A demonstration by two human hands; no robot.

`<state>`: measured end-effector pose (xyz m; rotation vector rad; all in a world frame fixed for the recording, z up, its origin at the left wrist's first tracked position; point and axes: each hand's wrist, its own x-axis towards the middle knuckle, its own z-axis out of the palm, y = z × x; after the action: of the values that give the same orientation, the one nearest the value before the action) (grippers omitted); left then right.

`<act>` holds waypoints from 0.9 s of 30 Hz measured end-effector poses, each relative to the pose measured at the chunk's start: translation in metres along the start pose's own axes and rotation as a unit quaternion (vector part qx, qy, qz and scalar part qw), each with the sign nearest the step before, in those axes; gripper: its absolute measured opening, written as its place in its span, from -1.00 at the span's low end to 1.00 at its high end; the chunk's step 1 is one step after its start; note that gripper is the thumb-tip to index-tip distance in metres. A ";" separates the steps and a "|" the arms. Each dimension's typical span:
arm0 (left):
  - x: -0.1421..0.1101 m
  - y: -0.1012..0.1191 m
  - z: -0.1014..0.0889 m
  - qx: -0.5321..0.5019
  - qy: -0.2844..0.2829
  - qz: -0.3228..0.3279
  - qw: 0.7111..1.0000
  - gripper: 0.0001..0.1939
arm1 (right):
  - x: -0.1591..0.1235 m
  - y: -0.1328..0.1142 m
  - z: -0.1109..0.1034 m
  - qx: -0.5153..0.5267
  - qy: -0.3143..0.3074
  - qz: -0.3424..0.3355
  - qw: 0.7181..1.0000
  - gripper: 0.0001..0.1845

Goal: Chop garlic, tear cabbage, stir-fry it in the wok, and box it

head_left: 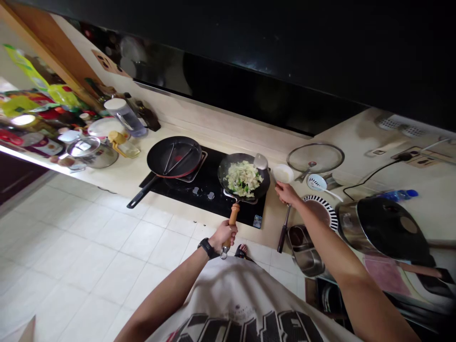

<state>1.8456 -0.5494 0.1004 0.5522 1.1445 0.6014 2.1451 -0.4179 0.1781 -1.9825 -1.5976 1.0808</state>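
Two hands in frame. Left hand [223, 236]?

Fingers clamped around the wooden wok handle [232, 221]; black wristwatch [208, 248] on the wrist just behind.

Right hand [286, 193]?

Fingers curled, close beside a small white bowl [283, 174]. Dark-handled utensil [284, 230] running down from under the palm. Grip on either: cannot tell.

Contents of the black wok [242, 154]?

Shredded cabbage with green pieces [244, 178], heaped mid-pan. Pale spatula head [261, 161] at the far rim. Wok on the right half of a black induction hob [217, 209].

Neighbouring pan?

Black frying pan [174, 137] on the left half of the hob, long handle angled toward the floor side. Pair of metal tongs [178, 158] lying inside.

Around the hob?

To the right, on the counter: glass lid [315, 158], white slotted ladle [316, 183], striped plate [320, 211], steel basin [302, 251], black-lidded rice cooker [384, 225]. To the left: steel pot [93, 159], clear canister [125, 116], crowded bottles [138, 111]. Right forearm [320, 232] passing over plate and basin, partly blocking both.
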 end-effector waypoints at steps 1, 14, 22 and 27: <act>-0.001 0.002 -0.001 0.001 0.000 -0.007 1.000 -0.68 | 0.011 -0.003 0.001 0.052 -0.043 0.033 0.997 -0.53; -0.017 0.028 -0.002 0.010 0.009 -0.013 1.000 -0.77 | 0.005 -0.040 0.012 0.087 -0.277 0.013 0.957 -0.55; -0.016 0.018 0.014 -0.032 0.012 -0.003 0.999 -0.78 | -0.133 -0.015 0.021 -0.338 -0.098 -0.232 0.907 -0.37; -0.014 0.013 0.016 -0.038 0.014 -0.005 0.999 -0.74 | -0.130 -0.016 0.036 -0.479 -0.112 -0.163 0.855 -0.27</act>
<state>1.8548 -0.5514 0.1236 0.4753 1.1446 0.6433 2.0995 -0.5419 0.2092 -1.9769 -2.8647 0.3744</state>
